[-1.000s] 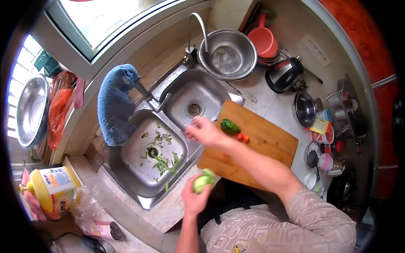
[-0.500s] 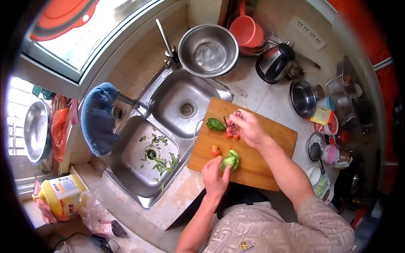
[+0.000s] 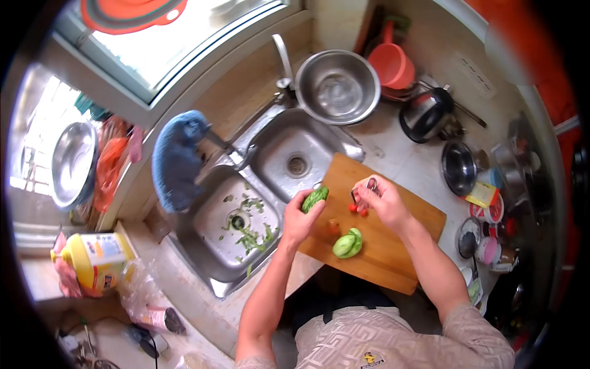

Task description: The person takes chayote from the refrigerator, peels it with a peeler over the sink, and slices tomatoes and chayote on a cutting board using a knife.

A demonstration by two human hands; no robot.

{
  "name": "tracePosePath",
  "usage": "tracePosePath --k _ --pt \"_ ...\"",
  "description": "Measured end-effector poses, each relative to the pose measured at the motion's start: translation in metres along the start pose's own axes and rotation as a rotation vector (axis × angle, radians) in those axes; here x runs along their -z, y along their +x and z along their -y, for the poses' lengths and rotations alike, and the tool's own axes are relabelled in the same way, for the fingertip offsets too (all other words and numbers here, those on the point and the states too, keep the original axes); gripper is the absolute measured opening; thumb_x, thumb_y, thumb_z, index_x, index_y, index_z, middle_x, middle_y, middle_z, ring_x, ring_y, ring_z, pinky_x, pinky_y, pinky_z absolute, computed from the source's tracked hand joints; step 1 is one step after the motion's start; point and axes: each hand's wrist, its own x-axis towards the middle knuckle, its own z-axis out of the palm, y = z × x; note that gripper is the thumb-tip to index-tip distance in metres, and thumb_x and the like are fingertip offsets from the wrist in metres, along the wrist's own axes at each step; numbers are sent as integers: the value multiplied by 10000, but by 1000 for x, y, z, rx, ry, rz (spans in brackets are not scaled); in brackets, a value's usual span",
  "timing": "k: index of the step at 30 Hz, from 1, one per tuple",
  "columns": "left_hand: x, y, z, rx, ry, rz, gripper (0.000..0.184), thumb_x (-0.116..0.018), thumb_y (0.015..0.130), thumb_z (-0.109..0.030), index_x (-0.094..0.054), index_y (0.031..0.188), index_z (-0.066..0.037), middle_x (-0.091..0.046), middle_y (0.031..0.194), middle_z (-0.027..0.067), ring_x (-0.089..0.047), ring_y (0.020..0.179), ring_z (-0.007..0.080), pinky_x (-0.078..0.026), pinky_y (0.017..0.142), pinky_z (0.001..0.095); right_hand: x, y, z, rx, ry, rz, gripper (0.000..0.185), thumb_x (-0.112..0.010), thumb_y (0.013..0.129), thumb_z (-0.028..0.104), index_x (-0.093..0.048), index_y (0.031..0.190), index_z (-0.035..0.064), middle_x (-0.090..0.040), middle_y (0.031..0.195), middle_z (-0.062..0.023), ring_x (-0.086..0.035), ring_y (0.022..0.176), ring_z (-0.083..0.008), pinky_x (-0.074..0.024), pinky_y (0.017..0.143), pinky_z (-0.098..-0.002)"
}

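My left hand (image 3: 299, 216) is closed around a dark green, bumpy vegetable (image 3: 316, 198), which looks like a piece of bitter melon, at the left edge of the wooden cutting board (image 3: 393, 258). In my right hand (image 3: 382, 202), above the board, is a small metal tool that looks like a peeler (image 3: 370, 184); my fingers partly cover it. Small red pieces (image 3: 358, 210) lie just below that hand. A pale green vegetable (image 3: 348, 244) rests nearer my body, with a blurred red-orange tomato (image 3: 332, 228) beside it.
Left of the board is a double steel sink (image 3: 212, 270), with green scraps (image 3: 252, 237) in the near basin. Behind stand a steel bowl (image 3: 338, 86), a red dipper (image 3: 392, 64) and a kettle (image 3: 424, 117). A dark bowl (image 3: 458, 167) and several containers line the right side.
My left hand has left the pale green vegetable and taken hold of the dark green one, bringing it left. My right hand still holds the tool. The view has shifted.
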Motion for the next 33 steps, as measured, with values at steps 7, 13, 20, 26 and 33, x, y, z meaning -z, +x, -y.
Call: tracePosePath --k 7,13,20,26,33 --pt "73 -92 13 264 -622 -249 489 -304 1063 -505 -484 1202 -72 -595 834 36 -516 605 82 -386 474 231 -134 26 -19 256 -416 510 188 -700 895 133 -567 894 1 -490 1401 -155 -585 1152 -260 -510 907 -348" --pt "120 -139 5 51 -198 -568 399 -313 1059 -280 -576 1086 19 -611 937 86 -554 883 152 -439 831 296 -216 37 -28 392 -640 767 239 -714 896 158 -581 917 -40 -579 1300 -186 -638 1072 -250 -553 851 -334" --pt "153 -189 42 7 -918 -611 361 -410 1007 -302 -603 1082 -6 -625 830 89 -557 586 145 -439 474 267 -268 72 -53 -401 -218 534 246 -619 975 178 -569 926 -58 -707 1004 -128 -686 846 -163 -561 762 -292" --pt "170 -188 53 285 -793 -776 429 -365 1022 -355 -611 1079 -7 -601 763 58 -512 517 114 -395 421 252 -311 53 -67 67 -608 924 264 -666 924 233 -590 946 -18 -602 1244 -201 -621 1085 -303 -514 873 -401" --pt "181 -190 41 389 -717 -813 416 -332 1038 -305 -611 1062 2 -568 696 42 -485 487 104 -341 391 232 -321 61 -91 219 -618 983 249 -666 927 189 -546 872 -22 -655 1120 -205 -662 1003 -270 -545 789 -371"
